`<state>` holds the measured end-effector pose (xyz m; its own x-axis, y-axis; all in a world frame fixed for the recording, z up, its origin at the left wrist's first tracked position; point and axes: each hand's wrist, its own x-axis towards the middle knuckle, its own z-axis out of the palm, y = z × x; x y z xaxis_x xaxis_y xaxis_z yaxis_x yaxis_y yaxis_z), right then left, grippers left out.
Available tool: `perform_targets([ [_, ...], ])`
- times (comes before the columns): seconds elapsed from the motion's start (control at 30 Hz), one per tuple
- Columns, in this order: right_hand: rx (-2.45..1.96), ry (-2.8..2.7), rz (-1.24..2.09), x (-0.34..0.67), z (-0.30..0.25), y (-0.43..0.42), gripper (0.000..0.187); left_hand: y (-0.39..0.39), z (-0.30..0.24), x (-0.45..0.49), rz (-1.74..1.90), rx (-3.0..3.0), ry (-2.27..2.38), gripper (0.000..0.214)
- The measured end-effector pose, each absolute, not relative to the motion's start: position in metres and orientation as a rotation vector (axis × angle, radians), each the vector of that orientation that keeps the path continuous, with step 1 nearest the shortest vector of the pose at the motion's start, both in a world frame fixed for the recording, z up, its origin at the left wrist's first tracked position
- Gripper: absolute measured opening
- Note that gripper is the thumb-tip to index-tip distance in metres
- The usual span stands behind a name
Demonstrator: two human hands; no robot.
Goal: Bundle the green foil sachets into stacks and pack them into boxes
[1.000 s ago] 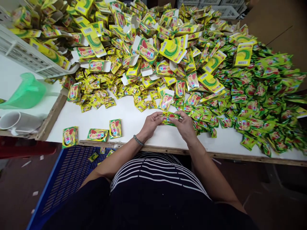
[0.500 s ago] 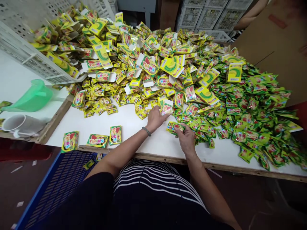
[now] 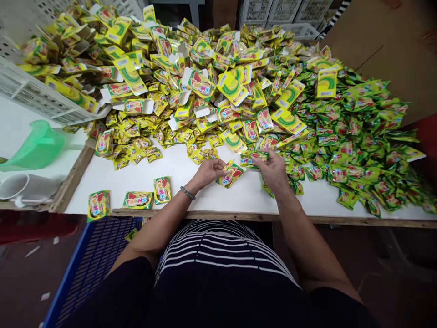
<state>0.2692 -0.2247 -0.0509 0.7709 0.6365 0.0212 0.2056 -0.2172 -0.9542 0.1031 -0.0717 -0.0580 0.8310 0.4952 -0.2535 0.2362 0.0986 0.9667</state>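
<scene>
My left hand (image 3: 210,173) pinches a small yellow-green carton (image 3: 230,175) with a red watermelon picture, held tilted above the white tabletop. Just right of it, my right hand (image 3: 273,169) grips green candy packets (image 3: 251,159) between thumb and fingers. The packets are close to the carton's upper right corner; how many there are I cannot tell. Behind both hands rises a heap of yellow cartons (image 3: 201,86), many with open flaps. Loose green packets (image 3: 355,136) pile up on the right, and small yellow packets (image 3: 133,143) lie to the left.
Three filled-looking cartons, among them an upright one (image 3: 162,190), lie near the table's front edge. A white plastic crate (image 3: 51,98) tips its load from the left. Beside it are a green scoop (image 3: 37,146) and a white mug (image 3: 27,186). Below the edge stands a blue basket (image 3: 92,259).
My left hand has drawn the carton out from the heap, toward me. My right hand has lifted the green packets up beside it. The view has shifted slightly.
</scene>
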Motion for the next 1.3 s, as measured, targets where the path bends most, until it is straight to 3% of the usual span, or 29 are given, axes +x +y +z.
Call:
perform_targets([
  [0.27, -1.929, -1.301, 0.689, 0.266, -0.034, -0.204, 0.019, -0.092, -0.063, 0.072, 0.194, 1.262, 0.679, 0.046],
  [0.7, -1.878, -1.65, 0.712, 0.257, -0.031, -0.196, 0.008, -0.107, -0.068, 0.054, 0.142, 1.071, 0.594, 0.044],
  [0.93, -1.912, -1.507, 0.631, 0.234, -0.034, -0.193, 0.028, -0.105, -0.068, 0.046, 0.116, 1.073, 0.592, 0.042],
  [1.13, -1.925, -1.446, 0.601, 0.219, -0.042, -0.203, 0.011, -0.102, -0.071, 0.038, 0.098, 1.052, 0.562, 0.042],
  [1.3, -1.851, -1.381, 0.707, 0.214, -0.036, -0.206, 0.017, -0.103, -0.07, 0.034, 0.091, 1.063, 0.561, 0.045],
])
